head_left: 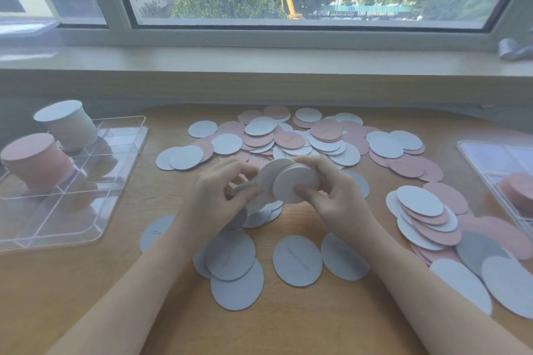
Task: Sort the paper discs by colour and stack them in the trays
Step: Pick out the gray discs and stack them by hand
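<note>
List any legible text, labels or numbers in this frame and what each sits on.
None can be read.
White disc near the front of the table: faint handwritten line, too blurred to read.
Pink disc in the far pile: small handwritten mark, too small to read.
White disc beside the left forearm: a few handwritten strokes, partly hidden, illegible.
Pink disc on the right: faint mark, illegible.
Trays and stacks: no text visible.

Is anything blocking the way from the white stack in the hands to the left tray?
Nothing visible. The bundle of white discs, held by the left hand and right hand, has bare desk between it and the left tray, where a white stack stands.
</note>
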A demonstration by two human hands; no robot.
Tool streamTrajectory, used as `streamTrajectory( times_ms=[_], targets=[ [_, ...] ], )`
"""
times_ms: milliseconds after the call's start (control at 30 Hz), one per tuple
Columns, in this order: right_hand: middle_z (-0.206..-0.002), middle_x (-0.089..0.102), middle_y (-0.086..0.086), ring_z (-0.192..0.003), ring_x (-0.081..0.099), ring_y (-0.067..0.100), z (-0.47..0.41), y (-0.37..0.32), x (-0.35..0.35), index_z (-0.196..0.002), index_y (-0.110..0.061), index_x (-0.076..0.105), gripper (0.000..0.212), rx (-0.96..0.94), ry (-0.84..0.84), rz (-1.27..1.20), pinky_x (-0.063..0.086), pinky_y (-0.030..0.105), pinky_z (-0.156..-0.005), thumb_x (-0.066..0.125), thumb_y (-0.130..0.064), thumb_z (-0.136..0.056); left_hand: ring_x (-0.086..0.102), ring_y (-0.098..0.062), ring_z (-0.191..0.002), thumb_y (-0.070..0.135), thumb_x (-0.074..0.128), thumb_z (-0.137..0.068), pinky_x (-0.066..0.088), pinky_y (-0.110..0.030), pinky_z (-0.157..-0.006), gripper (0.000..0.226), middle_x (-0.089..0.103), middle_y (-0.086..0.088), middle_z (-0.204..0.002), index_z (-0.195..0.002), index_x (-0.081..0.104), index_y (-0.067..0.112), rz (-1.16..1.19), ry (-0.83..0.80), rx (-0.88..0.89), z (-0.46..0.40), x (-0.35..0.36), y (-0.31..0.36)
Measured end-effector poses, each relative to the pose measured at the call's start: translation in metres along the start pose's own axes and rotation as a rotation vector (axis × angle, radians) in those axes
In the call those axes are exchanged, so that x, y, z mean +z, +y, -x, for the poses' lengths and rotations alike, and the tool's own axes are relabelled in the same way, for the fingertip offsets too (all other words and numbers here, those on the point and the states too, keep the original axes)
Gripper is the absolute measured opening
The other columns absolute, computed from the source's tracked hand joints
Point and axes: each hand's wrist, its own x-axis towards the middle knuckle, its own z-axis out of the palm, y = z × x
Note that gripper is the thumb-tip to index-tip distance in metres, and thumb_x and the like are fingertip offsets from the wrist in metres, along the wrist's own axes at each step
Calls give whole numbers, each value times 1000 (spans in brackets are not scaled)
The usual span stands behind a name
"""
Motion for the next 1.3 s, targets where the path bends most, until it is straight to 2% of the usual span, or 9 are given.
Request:
streamTrajectory(
  times_ms=[267, 400, 633, 733, 833, 933, 1133, 1200, 1300],
  targets=[
    [-97, 67, -10, -90, 65, 21, 0, 3, -2, -114, -34, 59, 41, 32, -49, -16, 53, 44, -85, 69, -4, -88, 66, -15, -94, 10, 71, -92, 51, -22, -70, 27, 70, 14, -99, -112, 72, 28, 35, -9, -23, 2, 1, 3],
    [-104, 69, -11, -93, 66, 20, 1, 6, 0, -123, -31, 59, 45, 36, -93, 58, 52, 42, -84, 67, -4, -88, 68, -7, -101, 10, 69, -92, 52, -17, -75, 36, 71, 22, -106, -120, 68, 33, 95, -16, -55, 4, 1, 6],
    [-111, 55, -10, -100, 56, 12, 0, 5, 3, -128, -22, 58, 45, -104, -167, 248, 44, 22, -86, 69, -5, -88, 68, -5, -91, -2, 58, -96, 46, -9, -70, 37, 71, 21, -106, -122, 67, 23, 64, -60, 51, 7, 5, 11],
    [-103, 62, -12, -86, 57, 13, 1, 4, 3, -121, -26, 58, 39, -63, -176, 264, 47, 28, -79, 70, -10, -88, 68, -12, -98, -4, 60, -94, 46, -8, -70, 35, 64, 15, -116, -123, 65, 16, 85, -57, 115, 6, 5, 12],
    [-93, 65, -13, -77, 55, 16, 2, 3, 2, -114, -30, 58, 35, -36, -153, 215, 46, 29, -74, 71, -11, -87, 67, -19, -103, 1, 64, -94, 50, -15, -78, 32, 56, 8, -119, -122, 62, 16, 103, -44, 123, 5, 7, 8],
    [-96, 66, -11, -84, 58, 15, 2, 2, 2, -115, -26, 59, 34, -43, -101, 195, 46, 31, -79, 70, -9, -88, 63, -16, -104, 8, 67, -94, 51, -19, -86, 29, 57, 8, -113, -121, 62, 17, 73, -42, 88, 4, 9, 4],
    [-109, 66, -7, -103, 60, 10, 1, 6, 0, -123, -25, 57, 39, -32, -91, 213, 46, 25, -87, 69, -11, -89, 56, -6, -111, 31, 73, -89, 44, -17, -95, 61, 54, 23, -121, -137, 40, 49, 20, -244, -68, 6, 18, -11],
    [-108, 66, -8, -103, 59, 10, 1, 6, 0, -122, -25, 57, 38, -37, -99, 215, 45, 23, -87, 69, -11, -89, 57, -6, -110, 37, 70, -87, 42, -20, -97, 58, 57, 22, -118, -138, 43, 42, -24, -209, -48, 6, 20, -13],
    [-104, 65, -10, -99, 60, 10, 2, 4, 0, -119, -23, 57, 33, -56, -84, 211, 45, 19, -82, 67, -9, -91, 60, -9, -101, 31, 71, -91, 40, -14, -88, 46, 64, 19, -107, -133, 53, 30, -56, -93, -6, 4, 18, -10]
  ],
)
